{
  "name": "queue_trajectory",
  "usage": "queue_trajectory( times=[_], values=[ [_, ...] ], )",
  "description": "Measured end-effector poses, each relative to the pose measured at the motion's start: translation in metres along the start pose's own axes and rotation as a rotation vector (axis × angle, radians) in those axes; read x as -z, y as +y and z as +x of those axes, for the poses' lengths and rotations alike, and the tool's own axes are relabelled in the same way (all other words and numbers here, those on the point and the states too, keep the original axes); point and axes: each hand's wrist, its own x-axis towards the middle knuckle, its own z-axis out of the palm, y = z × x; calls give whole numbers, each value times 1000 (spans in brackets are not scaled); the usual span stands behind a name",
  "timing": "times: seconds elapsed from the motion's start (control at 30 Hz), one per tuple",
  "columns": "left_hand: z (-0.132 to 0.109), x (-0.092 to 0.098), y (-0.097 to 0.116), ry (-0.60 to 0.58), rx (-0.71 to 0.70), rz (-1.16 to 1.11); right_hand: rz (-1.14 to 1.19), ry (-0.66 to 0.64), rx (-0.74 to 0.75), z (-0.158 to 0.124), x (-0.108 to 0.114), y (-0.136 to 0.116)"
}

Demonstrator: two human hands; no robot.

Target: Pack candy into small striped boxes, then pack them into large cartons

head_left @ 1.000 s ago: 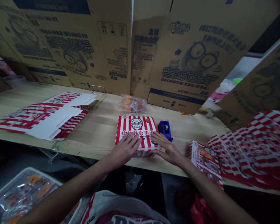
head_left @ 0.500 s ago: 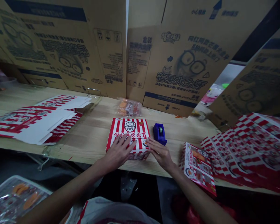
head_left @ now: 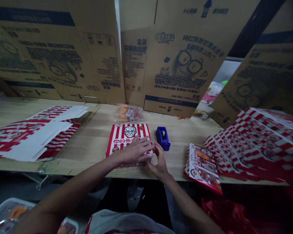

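Observation:
A red-and-white striped carton (head_left: 117, 138) with a printed face and lettering on its lid sits closed on the wooden table in front of me. Across the right part of the lid lies my left hand (head_left: 136, 151), its fingers stretched out. My right hand (head_left: 159, 164) grips the carton's front right corner, thumb at the front and fingers along the right side. A blue tape dispenser (head_left: 163, 139) stands just right of the carton. Behind the carton rests a clear plastic bag (head_left: 129, 113) with orange pieces in it.
Flat striped carton blanks (head_left: 42, 135) lie on the left. To the right are a striped carton (head_left: 203, 167) at the table edge and a pile of stacked cartons (head_left: 254, 146). Brown cardboard (head_left: 171, 65) walls the back. A white tray (head_left: 12, 211) of bagged pieces is low left.
My left hand has slid right across the lid towards the corner. My right hand has turned and closed around the carton's front right corner. The view has shifted slightly right.

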Motion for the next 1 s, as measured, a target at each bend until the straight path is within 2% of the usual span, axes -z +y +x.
queue_trajectory(
  times=[0.27, 0.43, 0.63, 0.87, 1.0],
  values=[
    [-5, 6, 4, -48, -74, 87, -22, -11, 47, 10, 5, -6],
    [-20, -9, 6, -1, -37, 184, -52, -29, 67, 13, 6, -10],
    [-36, -25, 4, 0, -9, 261, -21, -39, 99, 3, 4, -4],
    [-36, -31, 7, 90, -47, 288, -65, -11, 128, 6, 6, -2],
    [-26, -27, 9, 160, -3, 239, -23, -31, 131, 9, 4, -3]
  ],
)
